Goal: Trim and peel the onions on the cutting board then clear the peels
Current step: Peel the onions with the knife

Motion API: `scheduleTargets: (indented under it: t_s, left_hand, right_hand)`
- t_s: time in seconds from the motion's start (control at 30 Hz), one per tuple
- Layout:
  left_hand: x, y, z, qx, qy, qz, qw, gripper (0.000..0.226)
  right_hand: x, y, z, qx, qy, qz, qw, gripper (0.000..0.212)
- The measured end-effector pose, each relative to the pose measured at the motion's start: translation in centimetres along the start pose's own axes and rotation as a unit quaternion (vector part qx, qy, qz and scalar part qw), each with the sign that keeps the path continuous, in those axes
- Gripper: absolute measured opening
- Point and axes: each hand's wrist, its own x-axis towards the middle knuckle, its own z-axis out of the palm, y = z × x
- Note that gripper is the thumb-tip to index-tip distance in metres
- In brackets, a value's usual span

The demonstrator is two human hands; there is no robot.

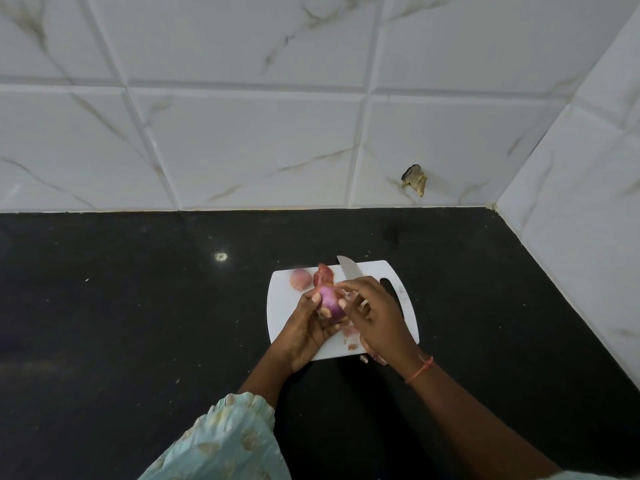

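A white cutting board (284, 306) lies on the black counter. My left hand (308, 327) grips a purple onion (330, 301) just above the board. My right hand (374, 313) pinches at the onion's right side with its fingertips. A knife blade (348, 266) pokes out behind my right hand at the board's far edge; the handle is mostly hidden. A pale peeled onion (300, 279) sits at the board's far left. Reddish peel (325, 274) lies beside it, and more peel scraps (351, 339) lie under my hands near the board's front edge.
The black counter (138, 306) runs left and forward of the board. White marble-look tiled walls (242, 133) stand behind and to the right, meeting in a corner. A chipped hole (414, 178) marks the back wall. Peel bits (365, 358) lie off the board's front edge.
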Motion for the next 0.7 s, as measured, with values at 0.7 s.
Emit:
scheduleTargets:
  t_s: [0.7]
  left_hand:
    - [-0.5, 0.2, 0.6, 0.034, -0.004, -0.037, 0.999, 0.056]
  right_hand:
    - [1.4, 0.4, 0.3, 0.05, -0.101, 0.044, 0.993, 0.022]
